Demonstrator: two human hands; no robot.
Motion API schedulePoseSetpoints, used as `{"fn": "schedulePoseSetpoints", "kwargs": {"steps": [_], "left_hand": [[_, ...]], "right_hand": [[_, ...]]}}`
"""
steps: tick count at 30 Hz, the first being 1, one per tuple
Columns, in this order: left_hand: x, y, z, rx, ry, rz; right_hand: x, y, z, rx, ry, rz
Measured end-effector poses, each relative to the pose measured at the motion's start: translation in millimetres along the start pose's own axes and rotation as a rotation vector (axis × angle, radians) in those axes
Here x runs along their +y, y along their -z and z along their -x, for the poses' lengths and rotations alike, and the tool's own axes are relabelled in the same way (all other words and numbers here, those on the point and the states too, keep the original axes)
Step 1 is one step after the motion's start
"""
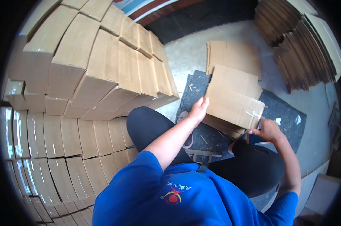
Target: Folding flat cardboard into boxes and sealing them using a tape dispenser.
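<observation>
A brown cardboard box point(232, 105) stands tilted in front of my knees, its flap raised on the far side. Clear tape glints near its right-hand corner. My left hand point(199, 110) grips the box's left edge. At the lower right corner, my right hand point(269, 130) is closed, fingers curled against the carton. Just under that hand shows a blue piece with an orange edge point(255, 139); whether the hand holds it or the box corner I cannot tell. The underside of the box is hidden.
Sealed cartons point(102, 71) are stacked high on my left, with more rows point(65, 137) below. Flattened cardboard point(236, 54) lies beyond the box, partly over a dark mat point(287, 109) strewn with scraps. Bundles of flat cardboard point(304, 56) stand at the far right.
</observation>
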State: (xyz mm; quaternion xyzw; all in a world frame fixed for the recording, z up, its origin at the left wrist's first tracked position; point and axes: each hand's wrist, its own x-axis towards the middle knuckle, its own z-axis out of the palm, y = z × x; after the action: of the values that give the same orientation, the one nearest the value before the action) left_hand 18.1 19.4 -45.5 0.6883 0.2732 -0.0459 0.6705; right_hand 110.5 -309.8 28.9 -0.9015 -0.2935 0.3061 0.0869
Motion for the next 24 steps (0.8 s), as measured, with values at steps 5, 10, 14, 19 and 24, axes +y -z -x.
{"fn": "schedulePoseSetpoints", "kwargs": {"steps": [5,10,14,19,24], "left_hand": [[-1.0,-0.1,7.6,-0.126,0.170,0.135],[-1.8,-10.4,11.0,-0.104,0.190,0.263],[9.8,-10.3,20.3,0.036,0.005,0.142],[75.6,-9.9,46.9,0.120,-0.487,0.040],[116.1,2.9,75.4,0.231,-0.762,-0.188]], "right_hand": [[7.1,-14.8,10.8,0.085,0.013,-0.108],[19.3,-25.4,14.8,0.139,0.012,-0.278],[3.7,-6.8,15.5,0.198,-0.027,-0.353],[-10.9,24.3,23.8,0.435,0.008,-0.558],[-34.0,47.6,25.4,0.567,0.083,-0.777]]}}
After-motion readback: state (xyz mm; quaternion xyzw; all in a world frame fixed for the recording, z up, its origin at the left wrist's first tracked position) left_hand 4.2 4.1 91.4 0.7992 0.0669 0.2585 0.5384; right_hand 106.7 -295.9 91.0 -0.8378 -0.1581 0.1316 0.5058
